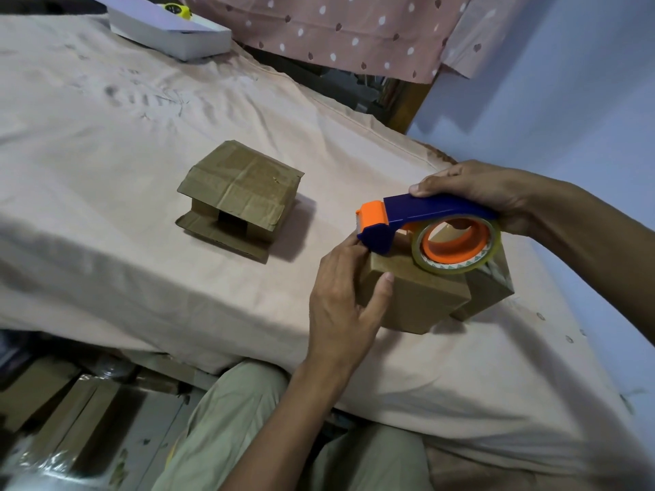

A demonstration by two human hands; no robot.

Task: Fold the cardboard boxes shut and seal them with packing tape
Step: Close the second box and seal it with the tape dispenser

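A closed cardboard box [418, 299] sits on the cloth-covered bed at the lower right. My right hand [485, 193] grips the blue and orange tape dispenser [425, 217], held over the box with its clear tape roll [457, 244] touching the top. My left hand [347, 299] rests against the box's left side, fingers pinching at the dispenser's orange nose. A second cardboard box [237, 196] lies on its side in the middle of the bed, its end flaps open.
A white flat box [170, 30] with a yellow object on it lies at the far left of the bed. A spotted pink cloth [336, 33] hangs behind. Cardboard pieces and plastic wrap [63, 419] lie on the floor at lower left. A blue wall stands on the right.
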